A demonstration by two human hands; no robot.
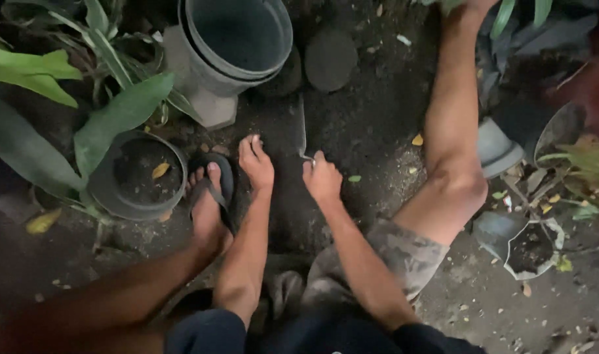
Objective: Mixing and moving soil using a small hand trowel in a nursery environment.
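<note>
My right hand (322, 178) is closed around the handle of a narrow metal trowel (301, 128), whose blade points away from me and lies on the dark soil (371, 124). Just to its left, my left hand (255, 164) rests flat on the soil with its fingers stretched forward, holding nothing. My left foot in a black flip-flop (211, 190) stands right beside that hand. My bare right leg (451, 131) stretches out across the soil on the right.
Stacked grey plastic pots (237, 39) stand at the top. A round pot holding soil (139, 174) sits left among broad green leaves (119, 115). A dark round disc (330, 59) lies beyond the trowel. A tipped grey pot (499, 149) and a broken pot (529, 248) lie right.
</note>
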